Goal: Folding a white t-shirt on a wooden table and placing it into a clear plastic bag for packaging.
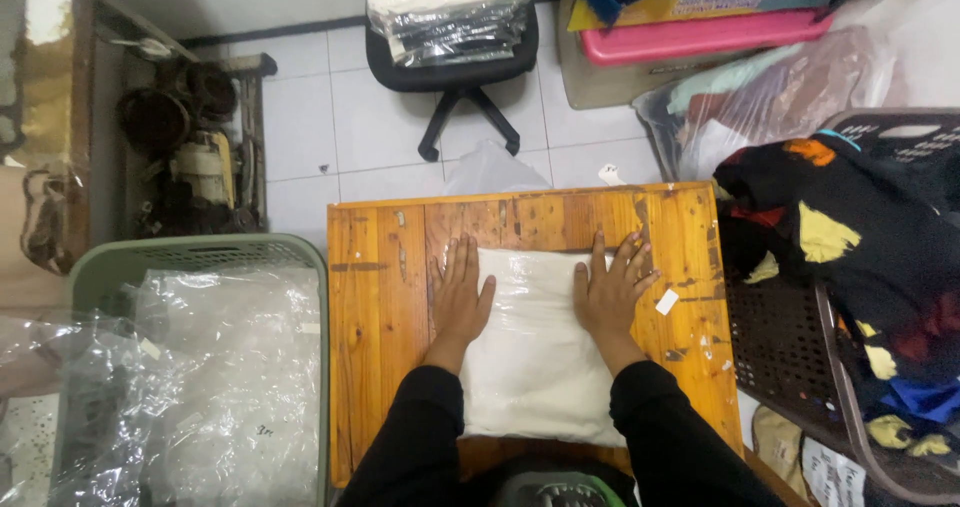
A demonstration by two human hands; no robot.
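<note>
- The clear plastic bag with folded white cloth inside [535, 352] lies flat on the middle of the wooden desk [380, 317], its long axis running from 12 o'clock at the far end to 6 o'clock at the near end, where it reaches almost to the person's body.
- Both hands rest on the far half of the bag, fingers pointing toward 12 o'clock. The left hand [461, 295] lies along the bag's 9 o'clock edge, half on the plastic and half on bare wood.
- The right hand [611, 289] lies along the 3 o'clock edge in the same way, its fingers splayed a little more widely.
- The hands are apart, one on each long side, palms down and flat; neither grips the bag, they press on it. They sit about equally far up, so neither is clearly nearer the far end, which looks like a folded flap, though glare on the plastic makes this hard to tell.
- A small white label [667, 302] lies on the desk just beside the right hand, at its 3 o'clock.
- At 9 o'clock from the desk stands a green basket [110, 262] full of clear plastic bags.
- At 3 o'clock a dark basket [790, 347] holds a black patterned garment [850, 237].
- At 12 o'clock, across the tiled floor, a black office chair [452, 62] carries a stack of packed bags.
</note>
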